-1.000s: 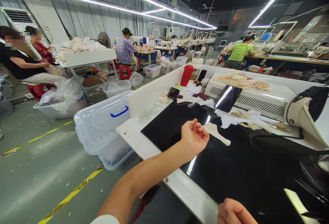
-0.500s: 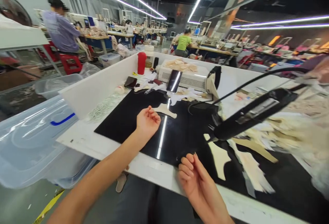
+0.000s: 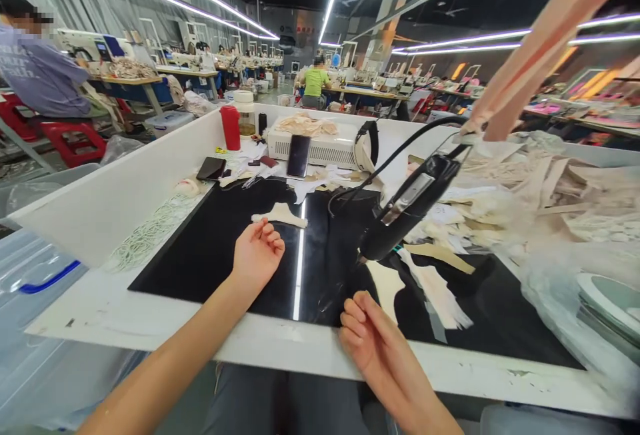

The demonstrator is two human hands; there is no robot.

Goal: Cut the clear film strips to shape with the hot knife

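My left hand [image 3: 257, 255] rests palm up on the black work mat [image 3: 210, 248], fingers curled loosely inward with nothing visible in them. A cream fabric piece [image 3: 280, 215] lies just beyond its fingertips. My right hand [image 3: 370, 335] lies at the table's front edge, fingers slightly bent and apart, holding nothing. Just past it are more cream cut pieces [image 3: 387, 285] on the mat. A black tool on a bent cable arm [image 3: 407, 205] hangs over the mat above my right hand.
A white machine box [image 3: 325, 148] with a phone [image 3: 299, 155] leaning on it stands at the back, beside a red bottle [image 3: 231, 127]. Heaps of beige fabric strips [image 3: 550, 195] fill the right side. A clear plastic bin [image 3: 35, 302] sits left of the table. Other workers sit at far tables.
The view has swung to the right across the table. My right hand has come up from the bottom edge onto the table's front edge; my left hand has stayed on the mat.
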